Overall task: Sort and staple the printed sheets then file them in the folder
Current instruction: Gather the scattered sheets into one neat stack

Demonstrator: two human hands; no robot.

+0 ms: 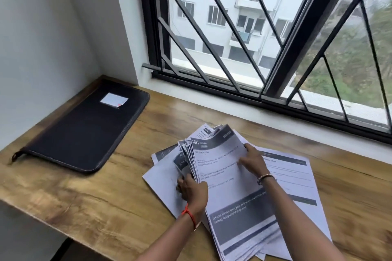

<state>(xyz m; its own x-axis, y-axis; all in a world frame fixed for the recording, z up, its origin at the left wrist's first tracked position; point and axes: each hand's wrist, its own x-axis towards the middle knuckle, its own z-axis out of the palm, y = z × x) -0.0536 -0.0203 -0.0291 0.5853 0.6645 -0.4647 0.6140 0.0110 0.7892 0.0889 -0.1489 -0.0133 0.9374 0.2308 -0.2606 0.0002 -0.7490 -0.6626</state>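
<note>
While left hand (192, 189) and right hand (252, 161) grip the printed sheets (222, 167), closed folder (84, 131) well apart, barred window (233, 34) behind.

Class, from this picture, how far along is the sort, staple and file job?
Nothing looks finished. In hand: the left hand and right hand grip a fanned bundle of sheets, with more lying loose on the desk. Still to do: stapling and filing; the folder lies shut.

Bare forearms (169, 237) — red thread (187, 214) on the left wrist, beaded bracelet (265, 176) on the right.
</note>
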